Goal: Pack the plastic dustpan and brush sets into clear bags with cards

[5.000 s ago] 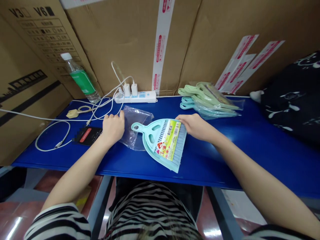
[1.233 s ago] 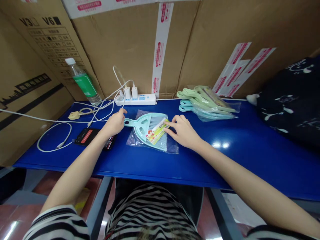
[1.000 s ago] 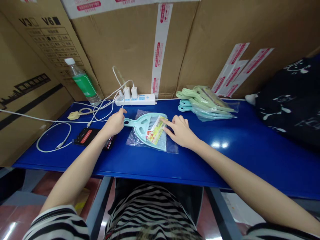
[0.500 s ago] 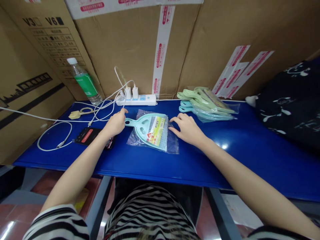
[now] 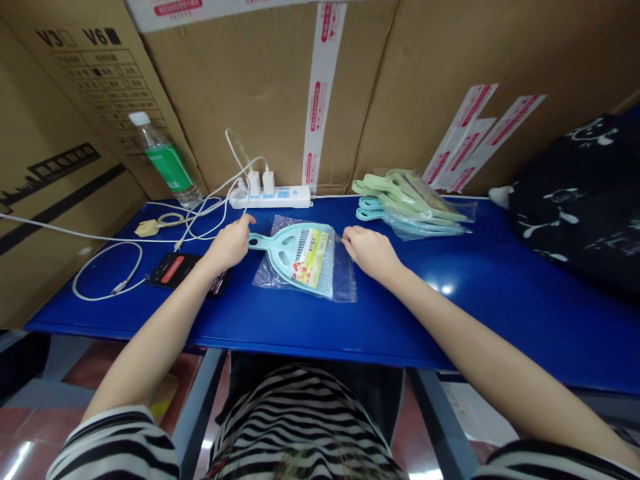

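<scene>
A light blue dustpan with a matching small brush lies flat on the blue table, handle to the left. A yellow printed label covers part of it, and a clear plastic bag lies around its wide part. My left hand is closed at the handle's end; its fingertips are partly hidden. At the bag's right edge, my right hand has its thumb and fingers pinched together on the plastic.
Packed green dustpans and blue ones lie stacked behind my right hand. A power strip with white cables, a water bottle and a black phone are on the left. Cardboard walls the back; a dark patterned bag sits right.
My right hand's fingers, apart before, have closed together at the bag's right edge. My left hand stays at the handle, and the dustpan lies in the same place.
</scene>
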Available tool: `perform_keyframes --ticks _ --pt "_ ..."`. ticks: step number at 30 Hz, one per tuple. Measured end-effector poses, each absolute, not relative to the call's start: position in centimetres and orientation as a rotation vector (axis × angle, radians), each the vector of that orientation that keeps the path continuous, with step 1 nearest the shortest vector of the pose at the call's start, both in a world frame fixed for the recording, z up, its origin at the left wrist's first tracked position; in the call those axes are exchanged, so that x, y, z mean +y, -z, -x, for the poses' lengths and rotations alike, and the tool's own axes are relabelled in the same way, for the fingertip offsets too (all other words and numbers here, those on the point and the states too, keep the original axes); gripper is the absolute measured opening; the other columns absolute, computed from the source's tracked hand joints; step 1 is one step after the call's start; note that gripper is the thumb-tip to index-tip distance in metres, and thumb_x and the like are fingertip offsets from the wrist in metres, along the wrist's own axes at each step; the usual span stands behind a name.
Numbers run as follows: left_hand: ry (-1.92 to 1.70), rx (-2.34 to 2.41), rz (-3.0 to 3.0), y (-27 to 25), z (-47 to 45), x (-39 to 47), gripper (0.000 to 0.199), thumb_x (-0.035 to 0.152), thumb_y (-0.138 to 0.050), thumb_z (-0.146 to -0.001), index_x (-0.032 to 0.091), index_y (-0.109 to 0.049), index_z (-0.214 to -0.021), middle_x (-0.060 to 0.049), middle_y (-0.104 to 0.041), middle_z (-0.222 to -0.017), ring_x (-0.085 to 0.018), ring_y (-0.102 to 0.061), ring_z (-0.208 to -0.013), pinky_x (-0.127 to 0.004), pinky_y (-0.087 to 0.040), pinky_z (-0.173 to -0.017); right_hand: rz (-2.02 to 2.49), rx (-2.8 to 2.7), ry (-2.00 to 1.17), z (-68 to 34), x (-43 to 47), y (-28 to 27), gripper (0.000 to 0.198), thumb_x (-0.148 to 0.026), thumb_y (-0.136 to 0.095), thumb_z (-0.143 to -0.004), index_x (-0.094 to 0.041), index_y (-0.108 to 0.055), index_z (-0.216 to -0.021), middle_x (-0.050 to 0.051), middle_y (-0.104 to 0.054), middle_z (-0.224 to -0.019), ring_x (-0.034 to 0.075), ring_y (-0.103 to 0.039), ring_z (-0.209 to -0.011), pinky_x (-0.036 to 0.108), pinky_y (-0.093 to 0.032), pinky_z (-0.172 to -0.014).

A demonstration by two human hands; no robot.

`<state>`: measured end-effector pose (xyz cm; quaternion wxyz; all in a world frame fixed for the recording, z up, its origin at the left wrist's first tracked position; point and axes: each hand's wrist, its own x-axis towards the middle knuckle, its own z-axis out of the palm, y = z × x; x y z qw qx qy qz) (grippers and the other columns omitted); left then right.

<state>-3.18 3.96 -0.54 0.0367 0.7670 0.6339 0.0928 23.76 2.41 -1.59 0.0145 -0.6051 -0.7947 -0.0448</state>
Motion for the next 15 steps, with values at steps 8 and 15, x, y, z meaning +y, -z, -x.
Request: perform_keyframes --ticks 8,15 --pt "-0.395 1.857 -2.428 1.15 3.64 4.33 0.041 0.005 -0.036 -0.08 0.015 -0.05 -0.118 -0.009 -0.067 -0.094 -0.022 -0.066 -0.092 -0.036 -0.049 -0.082 2.047 -2.412 -0.067 -24.43 2.35 1.6 0.026 -0.027 -0.037 -0.097 -0.013 -0.056 -0.111 0.017 -0.068 -0.11 0.029 -0.066 -0.099 0.033 -0.044 -0.07" --pt "-0.418 1.898 -2.401 1.06 3.55 4.44 0.04 0.006 -0.038 -0.08 0.017 -0.052 -0.116 -0.007 -0.069 -0.092 -0.023 -0.067 -0.092 -0.034 -0.05 -0.081 2.033 -2.374 -0.153 -24.58 2.44 1.01 0.021 -0.016 -0.038 -0.093 -0.017 -0.056 -0.102 0.016 -0.07 -0.101 0.029 -0.066 -0.096 0.031 -0.043 -0.066"
